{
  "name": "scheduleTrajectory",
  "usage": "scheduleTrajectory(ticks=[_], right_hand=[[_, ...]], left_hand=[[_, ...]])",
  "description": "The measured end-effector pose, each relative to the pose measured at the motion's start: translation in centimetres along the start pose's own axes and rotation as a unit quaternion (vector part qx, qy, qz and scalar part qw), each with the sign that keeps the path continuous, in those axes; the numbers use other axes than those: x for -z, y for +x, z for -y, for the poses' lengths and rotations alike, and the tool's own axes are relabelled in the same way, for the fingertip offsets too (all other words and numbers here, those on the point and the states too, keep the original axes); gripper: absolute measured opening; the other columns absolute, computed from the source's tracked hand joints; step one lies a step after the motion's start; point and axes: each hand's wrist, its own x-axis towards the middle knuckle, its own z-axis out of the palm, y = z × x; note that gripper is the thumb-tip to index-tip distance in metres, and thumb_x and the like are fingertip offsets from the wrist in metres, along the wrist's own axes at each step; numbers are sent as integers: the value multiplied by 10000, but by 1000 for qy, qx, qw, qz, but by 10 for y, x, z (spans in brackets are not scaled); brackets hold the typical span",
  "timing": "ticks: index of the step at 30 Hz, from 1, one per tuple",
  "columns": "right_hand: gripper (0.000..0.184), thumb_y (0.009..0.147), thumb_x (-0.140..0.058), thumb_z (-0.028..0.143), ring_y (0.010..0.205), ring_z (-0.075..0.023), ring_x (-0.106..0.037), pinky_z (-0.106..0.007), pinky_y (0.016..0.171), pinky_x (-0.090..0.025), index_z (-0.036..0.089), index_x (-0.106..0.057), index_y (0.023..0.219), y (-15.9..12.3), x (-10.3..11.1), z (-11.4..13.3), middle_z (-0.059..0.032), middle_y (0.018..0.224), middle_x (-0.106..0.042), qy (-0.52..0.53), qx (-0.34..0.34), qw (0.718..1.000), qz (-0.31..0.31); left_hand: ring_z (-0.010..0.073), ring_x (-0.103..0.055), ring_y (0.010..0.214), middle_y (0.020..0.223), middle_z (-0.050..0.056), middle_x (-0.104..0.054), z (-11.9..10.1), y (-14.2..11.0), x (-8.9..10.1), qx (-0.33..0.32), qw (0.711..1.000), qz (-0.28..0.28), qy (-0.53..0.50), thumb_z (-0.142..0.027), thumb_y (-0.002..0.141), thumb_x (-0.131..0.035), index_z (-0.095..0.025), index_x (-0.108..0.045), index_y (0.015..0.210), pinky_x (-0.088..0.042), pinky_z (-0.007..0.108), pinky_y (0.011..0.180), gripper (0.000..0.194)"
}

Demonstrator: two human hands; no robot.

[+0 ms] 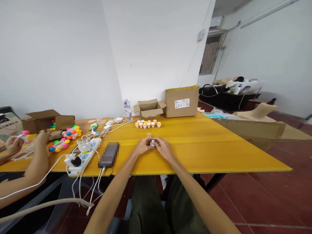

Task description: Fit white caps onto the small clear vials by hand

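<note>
My left hand and my right hand meet above the table, their fingers closed on one small white piece. Its exact kind is too small to make out, and the fingers cover part of it. A little beyond my hands, several small white containers with orange-rimmed tops stand in rows on the yellow table. Between them and my hands lies a small pale round disc.
Behind the containers are an open cardboard box, a larger closed box and a clear bottle. Left are a phone, a power strip with cables, and colourful balls. A co-worker's hands work at far left.
</note>
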Motion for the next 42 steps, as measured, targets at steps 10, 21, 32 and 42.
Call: scheduleTrajectory(ticks=[10, 21, 32, 42], right_hand=[[199, 840, -505, 244, 819, -209, -648, -293, 716, -481, 273, -698, 880, -1, 2, 2, -33, 898, -723, -9, 21, 1000, 10], [232, 856, -491, 236, 830, -215, -656, -303, 733, -486, 272, -715, 904, -1, 1, 2, -35, 909, -727, -10, 23, 1000, 8], [233, 857, -488, 205, 832, -211, -654, -299, 739, -483, 242, -714, 904, 0, 2, 0, -48, 908, -727, -1, 31, 999, 17], [233, 843, -490, 195, 818, -212, -650, -298, 726, -483, 246, -715, 874, 1, 2, 0, -45, 888, -725, 35, 29, 999, 19]], left_hand=[[134, -576, 688, 712, -19, -606, 1, 1, -1, 2, 1000, 13, -12, -227, 576, -768, -156, -599, 770, -469, 273, 694, 267], [129, -560, 689, 720, -14, -594, 2, 1, 0, 3, 1000, 12, -23, -233, 567, -773, -155, -592, 772, -464, 265, 688, 284], [124, -550, 685, 711, -21, -587, 3, 1, 0, -3, 999, 19, -32, -229, 563, -775, -153, -592, 764, -448, 258, 686, 282], [144, -580, 723, 751, -7, -625, 3, 1, 2, -4, 1000, 11, -14, -213, 559, -780, -155, -611, 795, -457, 274, 720, 295]])
